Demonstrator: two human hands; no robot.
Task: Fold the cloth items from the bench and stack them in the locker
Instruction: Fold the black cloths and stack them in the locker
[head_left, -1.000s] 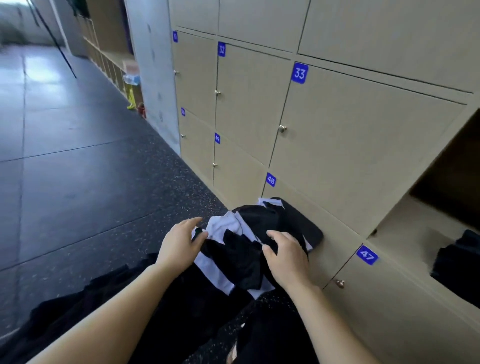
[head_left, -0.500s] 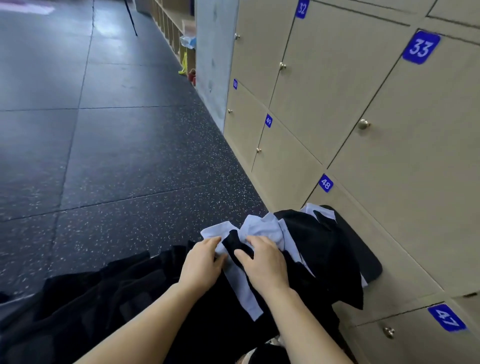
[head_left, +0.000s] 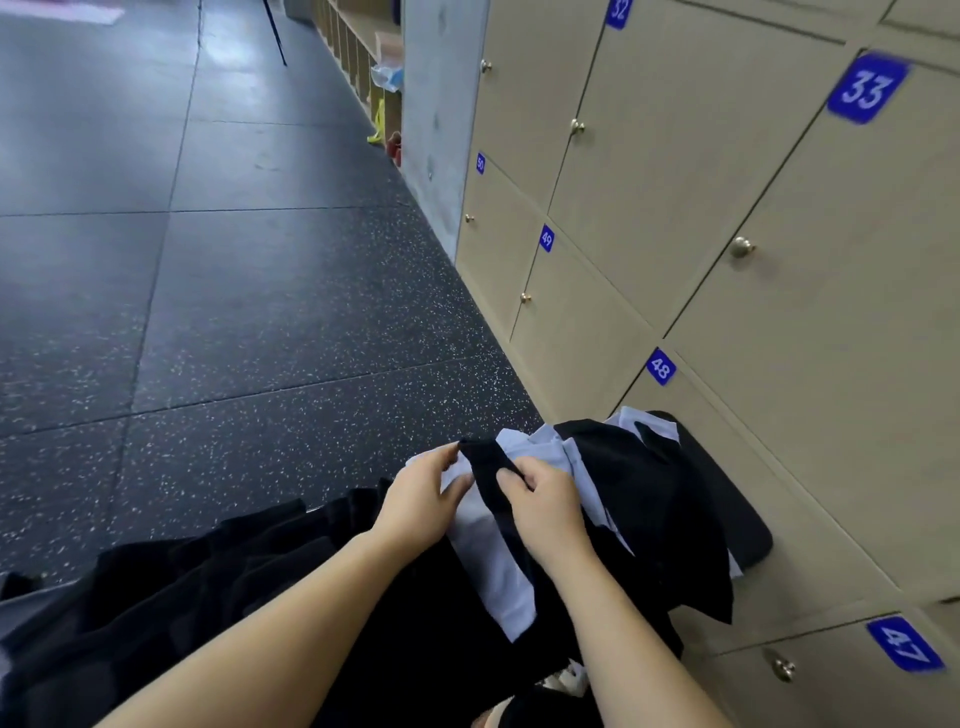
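Note:
A pile of black and pale blue cloth (head_left: 613, 483) lies on a dark bench (head_left: 748, 530) beside the lockers. My left hand (head_left: 421, 493) pinches the far end of a narrow black strip of cloth (head_left: 485, 470) at the pile's left side. My right hand (head_left: 545, 501) grips the same strip a little nearer to me, fingers curled over it. A pale blue piece (head_left: 493, 561) lies under both hands. More black cloth (head_left: 171, 587) spreads to the lower left.
Beige locker doors numbered 47 (head_left: 904, 644), 48 (head_left: 661, 367), 49 and 33 line the right side, all shut in this view. Dark speckled floor (head_left: 234, 338) stretches to the left. Open shelves with small items (head_left: 387, 78) stand far back.
The view swung left and down, so the open locker compartment left the frame. Both hands moved from the pile's sides to its left part and took hold of the black strip.

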